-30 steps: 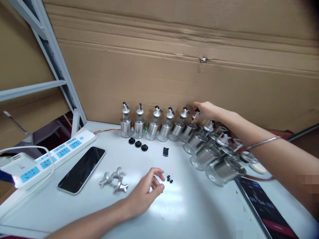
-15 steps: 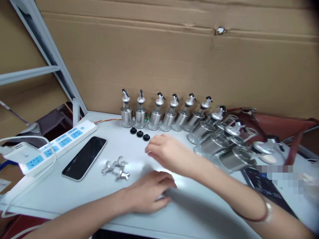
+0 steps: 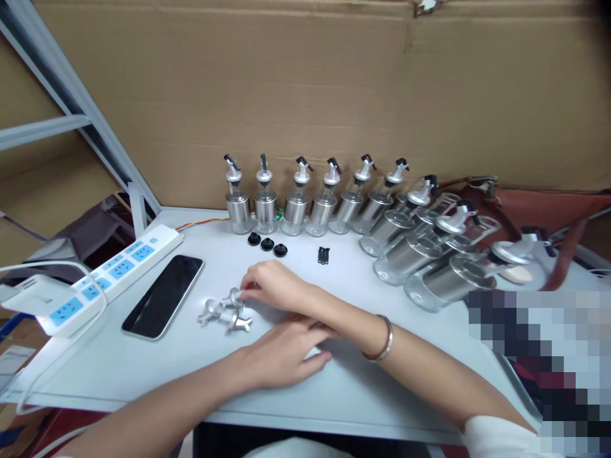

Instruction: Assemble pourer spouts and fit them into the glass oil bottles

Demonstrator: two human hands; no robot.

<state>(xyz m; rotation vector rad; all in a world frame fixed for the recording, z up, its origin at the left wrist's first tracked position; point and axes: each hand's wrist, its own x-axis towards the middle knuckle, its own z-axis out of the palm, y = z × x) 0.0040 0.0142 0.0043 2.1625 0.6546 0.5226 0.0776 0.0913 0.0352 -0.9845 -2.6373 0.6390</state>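
Observation:
On the table my left hand (image 3: 289, 356) lies palm down, its thumb and fingers spread and nothing visible in it. My right hand (image 3: 274, 285) crosses over above it, thumb and fingertips pinched on the edge of a silver pourer spout (image 3: 233, 297). That spout belongs to a small cluster; another silver spout (image 3: 237, 322) and a third spout (image 3: 209, 312) sit right beside it. Behind the hands are three black round stoppers (image 3: 267, 244) in a slanting row. Farther right lies a small group of black flip-cap levers (image 3: 323, 256).
Several glass-and-steel oil bottles (image 3: 323, 213) with pourers line the back and curve down the right side. At left lie a black phone (image 3: 163, 298) and a white power strip (image 3: 119, 273) with cables. A brown bag (image 3: 539, 216) rests at the back right, before the cardboard wall (image 3: 286, 83).
My right hand has moved left and toward me, from near the stoppers to the spouts, and now pinches one. The black levers have come into sight. My left hand stays nearly in place.

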